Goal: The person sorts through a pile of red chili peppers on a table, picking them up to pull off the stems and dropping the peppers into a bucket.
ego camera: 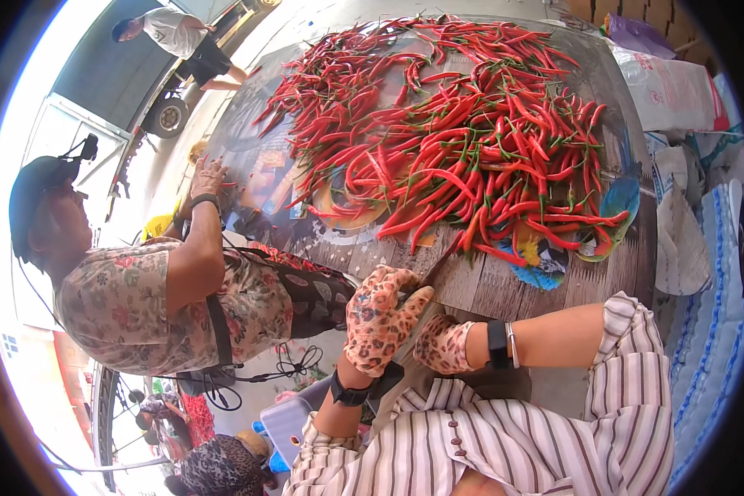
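Many red chilli peppers (pixel 471 142) with green stems lie heaped on a table (pixel 471 285) covered with a printed sheet. My left hand (pixel 381 319), in a leopard-print glove, is at the table's near edge. Between its thumb and fingers is the lower end of a slender dark pointed thing (pixel 443 259), which reaches toward the nearest peppers. Its kind is unclear. My right hand (pixel 443 344), gloved to match, is just below the table edge to the right. Its fingers are mostly hidden, so I cannot see whether it holds anything.
A person in a floral shirt (pixel 124 310) is at the table's left side, one hand (pixel 208 180) over it. Cables (pixel 291 363) hang beside that person. Another person (pixel 180 37) stands farther back. White sacks (pixel 669 90) and blue-striped padding (pixel 710 310) are on the right.
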The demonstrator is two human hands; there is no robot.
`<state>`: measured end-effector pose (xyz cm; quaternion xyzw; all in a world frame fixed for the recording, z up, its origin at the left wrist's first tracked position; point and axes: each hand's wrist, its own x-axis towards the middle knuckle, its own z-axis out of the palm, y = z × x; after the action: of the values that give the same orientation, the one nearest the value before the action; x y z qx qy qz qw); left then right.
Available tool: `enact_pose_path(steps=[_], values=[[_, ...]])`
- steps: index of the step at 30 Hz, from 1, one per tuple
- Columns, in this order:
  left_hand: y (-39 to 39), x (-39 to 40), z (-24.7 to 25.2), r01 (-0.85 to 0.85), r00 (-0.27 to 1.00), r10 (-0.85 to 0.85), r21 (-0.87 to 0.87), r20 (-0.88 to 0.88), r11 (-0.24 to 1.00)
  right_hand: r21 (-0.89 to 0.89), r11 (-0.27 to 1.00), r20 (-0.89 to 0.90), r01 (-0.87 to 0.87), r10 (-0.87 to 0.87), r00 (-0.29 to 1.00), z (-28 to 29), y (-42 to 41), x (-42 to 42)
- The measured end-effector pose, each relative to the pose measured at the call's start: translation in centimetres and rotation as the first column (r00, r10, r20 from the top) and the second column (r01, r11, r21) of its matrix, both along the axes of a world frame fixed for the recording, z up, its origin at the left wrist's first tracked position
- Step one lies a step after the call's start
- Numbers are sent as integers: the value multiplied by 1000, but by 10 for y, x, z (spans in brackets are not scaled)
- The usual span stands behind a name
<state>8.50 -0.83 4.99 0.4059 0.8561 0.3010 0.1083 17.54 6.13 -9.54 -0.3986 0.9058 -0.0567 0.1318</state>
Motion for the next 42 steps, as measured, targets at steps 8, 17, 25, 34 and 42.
enact_pose_path(steps=[8,17,25,34,42], values=[[7,9,-4,-93,995,86,175,44,980,-62,994,-187,-89,76,979,-33,-7,6],[-48,12,-29,-227,876,82,257,475,939,-43,995,161,86,-78,984,38,15,0],[-148,34,-97,-447,560,404,-147,723,883,-128,986,202,105,-77,976,52,26,1],[-157,-38,-235,-643,345,267,20,900,765,-151,980,191,133,-103,976,39,22,1],[-149,-22,-282,-456,386,222,-24,895,890,-106,989,175,101,-82,981,49,26,3]])
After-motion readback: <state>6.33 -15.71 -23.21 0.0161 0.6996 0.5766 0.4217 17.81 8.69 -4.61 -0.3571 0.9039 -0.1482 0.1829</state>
